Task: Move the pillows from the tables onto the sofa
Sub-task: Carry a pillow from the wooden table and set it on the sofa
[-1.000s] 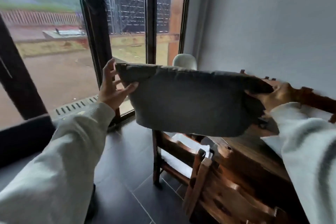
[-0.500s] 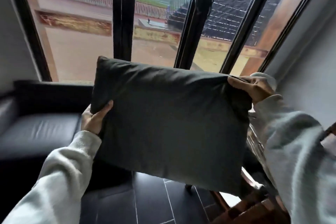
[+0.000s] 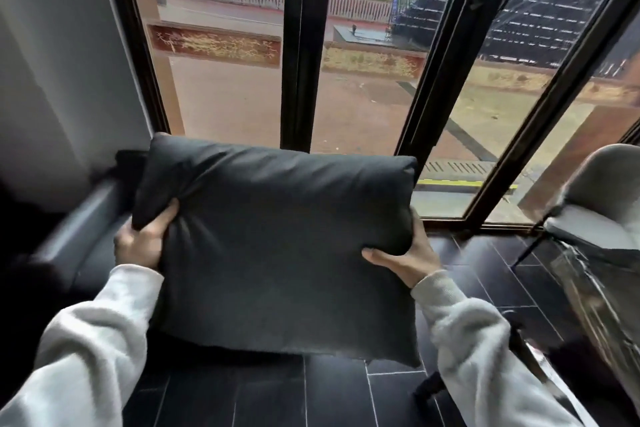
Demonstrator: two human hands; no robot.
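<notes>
The dark grey fabric pillow (image 3: pixel 277 246), rectangular and soft, stands upright with its long axis left-right; left hand (image 3: pixel 143 243) and right hand (image 3: pixel 408 256) grasp its side edges.

Plain dark grey pillow (image 3: pixel 277 246), black sofa (image 3: pixel 86 253)

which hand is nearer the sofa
Left. The left hand holds the pillow by its left edge, right over the sofa; the right hand holds the far edge, over tiled floor.
</notes>
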